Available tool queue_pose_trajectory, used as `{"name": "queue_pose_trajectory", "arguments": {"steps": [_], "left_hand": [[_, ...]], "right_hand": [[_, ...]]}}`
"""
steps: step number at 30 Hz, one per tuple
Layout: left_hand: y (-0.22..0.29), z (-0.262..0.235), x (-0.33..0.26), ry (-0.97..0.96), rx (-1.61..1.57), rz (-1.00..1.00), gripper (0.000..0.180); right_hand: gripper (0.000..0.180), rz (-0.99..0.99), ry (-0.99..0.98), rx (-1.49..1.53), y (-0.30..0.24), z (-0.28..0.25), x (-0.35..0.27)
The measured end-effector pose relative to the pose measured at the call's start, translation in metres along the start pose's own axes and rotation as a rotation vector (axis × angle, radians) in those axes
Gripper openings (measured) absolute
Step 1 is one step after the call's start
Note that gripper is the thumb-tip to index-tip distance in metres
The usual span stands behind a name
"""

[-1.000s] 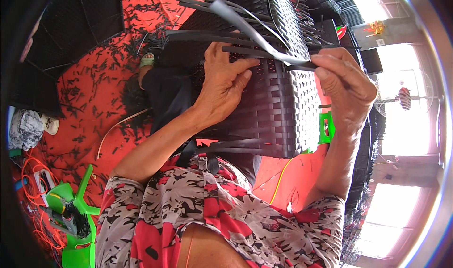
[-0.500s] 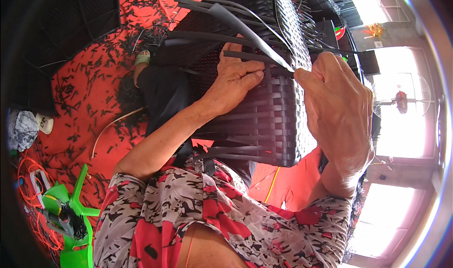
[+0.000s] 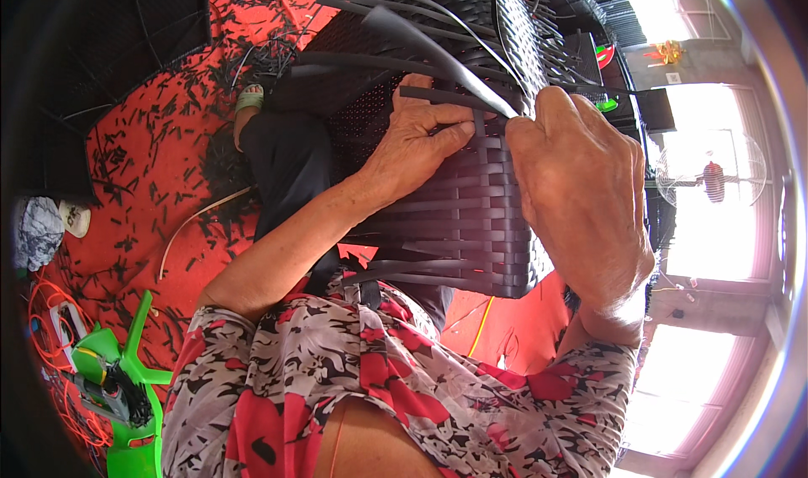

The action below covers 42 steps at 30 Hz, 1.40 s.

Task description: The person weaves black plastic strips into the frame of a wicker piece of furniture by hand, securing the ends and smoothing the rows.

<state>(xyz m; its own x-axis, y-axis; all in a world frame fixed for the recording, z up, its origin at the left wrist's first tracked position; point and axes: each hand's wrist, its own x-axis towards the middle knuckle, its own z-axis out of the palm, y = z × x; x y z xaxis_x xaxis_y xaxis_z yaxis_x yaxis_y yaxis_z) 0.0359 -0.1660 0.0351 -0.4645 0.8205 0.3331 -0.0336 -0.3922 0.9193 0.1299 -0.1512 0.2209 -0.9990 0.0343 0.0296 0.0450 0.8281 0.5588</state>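
Note:
A black woven basket of flat plastic strips lies tilted across my lap, with several loose strip ends sticking out to the left. My left hand is closed at its open side, thumb and forefinger pinching the woven edge beside a short strip end. At the basket's right corner, my right hand is closed in a fist-like pinch on a long plastic strip. This strip slants up and left from the fingers, its free end in the air. My right fingertips are partly hidden behind the hand.
Strip cuttings litter the red floor covering. A green plastic stool holding tools stands at the lower left near an orange cord. Dark woven panels rise at the upper left. On the right, a fan stands before bright windows.
My right hand has moved slightly left and down toward the basket corner, still gripping the long strip. My left hand stays nearly in place.

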Motion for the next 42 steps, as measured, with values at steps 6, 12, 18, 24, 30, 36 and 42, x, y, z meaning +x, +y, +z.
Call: {"name": "queue_pose_trajectory", "arguments": {"steps": [6, 12, 18, 24, 30, 36, 42], "left_hand": [[-0.016, -0.001, 0.002, -0.007, -0.053, -0.017, 0.023], [-0.010, 0.014, 0.005, 0.036, -0.264, -0.083, 0.009], [0.014, -0.015, -0.020, 0.316, 0.181, 0.130, 0.011], [0.065, -0.068, -0.063, 0.322, -0.044, 0.132, 0.006], [0.090, -0.072, -0.054, 0.094, -0.079, 0.375, 0.009], [0.010, -0.045, -0.046, 0.089, -0.276, 0.042, 0.020], [-0.009, -0.024, -0.004, -0.003, -0.447, -0.246, 0.014]], "right_hand": [[0.014, -0.135, -0.174, -0.167, -0.005, 0.008, 0.004], [0.012, -0.127, -0.127, -0.059, 0.013, 0.024, 0.004], [0.015, -0.132, 0.400, 0.261, 0.017, -0.005, 0.003], [0.021, -0.187, 0.405, 0.801, 0.008, 0.014, 0.000], [0.014, 0.148, -0.009, 1.304, -0.001, 0.034, 0.025], [0.013, 0.516, 0.171, 1.122, 0.008, 0.015, 0.017], [0.018, 0.191, 0.070, 0.681, 0.007, 0.007, 0.011]]}}
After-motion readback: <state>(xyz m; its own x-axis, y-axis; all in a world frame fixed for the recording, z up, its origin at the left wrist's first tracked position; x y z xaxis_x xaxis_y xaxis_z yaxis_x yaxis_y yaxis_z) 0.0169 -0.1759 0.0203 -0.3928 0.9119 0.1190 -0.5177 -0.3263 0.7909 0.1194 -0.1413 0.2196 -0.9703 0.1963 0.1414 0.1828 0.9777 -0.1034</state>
